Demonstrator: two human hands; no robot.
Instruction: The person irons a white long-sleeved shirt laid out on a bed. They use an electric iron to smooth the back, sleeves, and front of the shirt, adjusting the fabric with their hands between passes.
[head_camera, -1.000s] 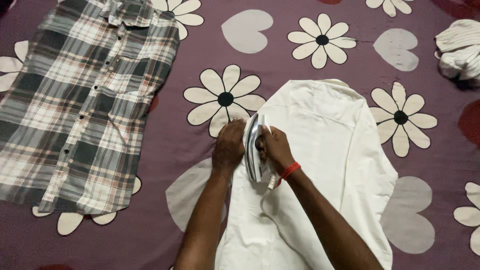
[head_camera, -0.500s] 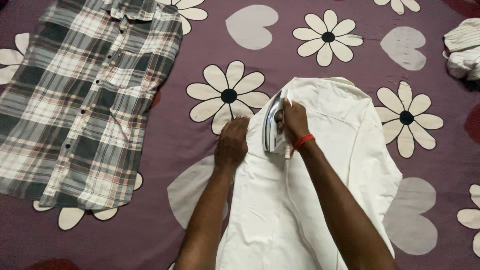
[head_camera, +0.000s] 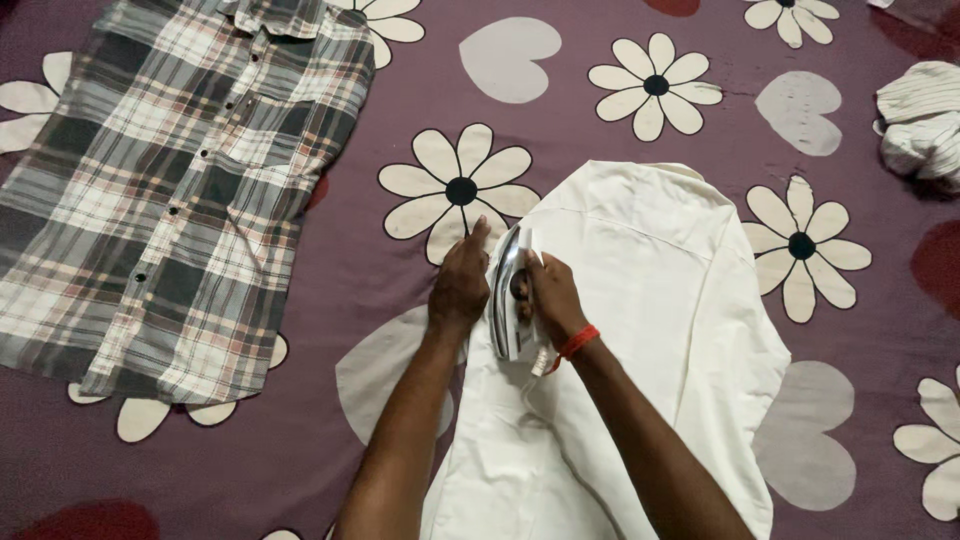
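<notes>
Right hand (head_camera: 552, 296) wrapped closed round the handle of a silver iron (head_camera: 508, 297), red band at the wrist. Left hand (head_camera: 459, 285) lies flat just beside the iron, fingers stretched out, pinning the left edge of the white garment (head_camera: 640, 330), gripping nothing. Iron sits on the garment's upper left part, nose pointing toward the far edge of the bedsheet (head_camera: 330, 250)

Handling, judged: iron looks metal, heavy, rigid, sole likely hot, so the top handle is the only place to take it; its white cord trails from the back end toward the person. White garment looks thin, soft and limp, will bunch or slide under the iron unless held flat at an edge, as the left hand does

Garment lies at the middle of the purple flower-and-heart bedsheet, running down to the near edge. 1 plaid shirt (head_camera: 180, 190) spread flat, buttoned, at the far left corner, well apart from the hands. 1 crumpled striped white cloth (head_camera: 925, 120) at the right edge near the far corner

No packages, labels or signs in view; any marking on the iron too small to tell
</notes>
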